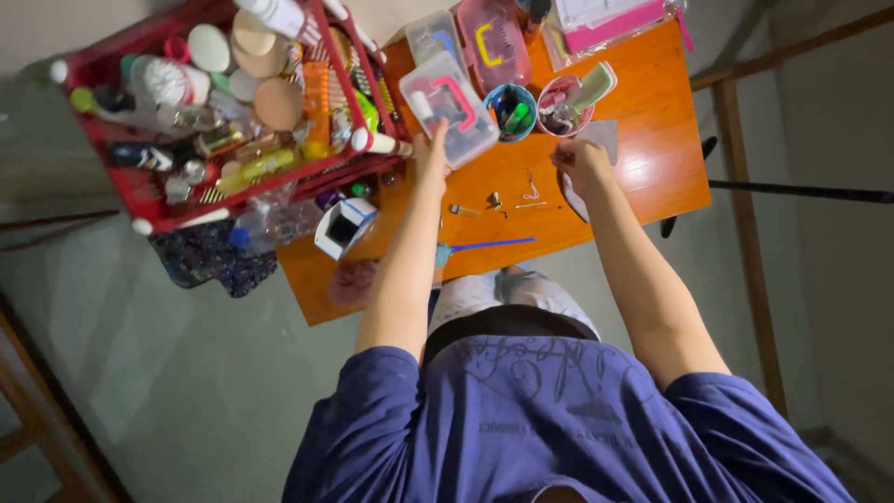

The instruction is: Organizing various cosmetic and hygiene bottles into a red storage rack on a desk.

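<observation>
- Clear plastic lidded box with a pink handle (450, 107) sits on the orange wooden tabletop (652, 140), tilted, its long axis running diagonally from upper left to lower right in the head view.
- Left hand (430, 154) is at the box's near edge, fingers reaching up to it and touching or almost touching; fingers look extended, not wrapped round anything. Can't tell whether there's a real grip on the rim.
- Box lies straight ahead of the left hand, away from the body; the left hand is clearly the nearer one.
- Right hand (581, 160) is well apart from the box, to its right, loosely curled over a grey flat piece (596, 140) on the tabletop; whether it pinches the piece can't be told.
- Just right of the box: a blue round cup of pens (511, 112), then a pink round cup holding a green flat tool (570, 102), both between the box and the right hand's side.
- Left of the box, close beside it: a red wire basket full of bottles and jars (140, 200), its corner near the left hand.
- Between the hands on the tabletop: small bits of metal hardware (494, 200); nearer the body, a blue-handled stick (489, 245).
- A second clear box with a yellow handle (494, 42) lies beyond the first, further from both hands.
</observation>
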